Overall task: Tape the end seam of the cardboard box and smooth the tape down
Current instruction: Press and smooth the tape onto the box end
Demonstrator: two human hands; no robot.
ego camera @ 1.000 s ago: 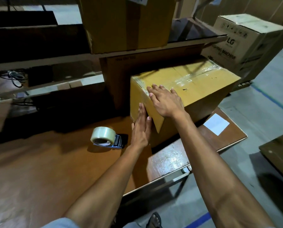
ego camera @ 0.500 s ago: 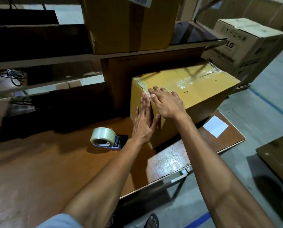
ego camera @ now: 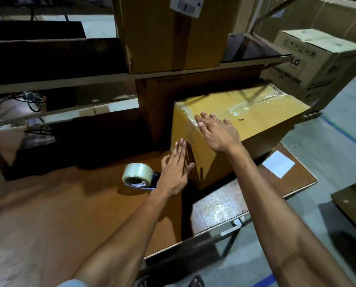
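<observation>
Left hand (ego camera: 176,169) is lying flat, fingers together, palm pressing the near end face of the cardboard box (ego camera: 253,119) low down. Tape dispenser (ego camera: 139,176) is sitting just beside that wrist on the brown table (ego camera: 69,214). Right hand (ego camera: 218,132) is spreading open over the top corner, pressing where the clear tape (ego camera: 193,119) is folding over the edge. Box is standing at the table's right end. Risk: uneven rubbing is likely trapping wrinkles or bubbles; tape on the end face is hard to make out, possibly lifting. A sideways push could be sliding the box toward the table edge.
</observation>
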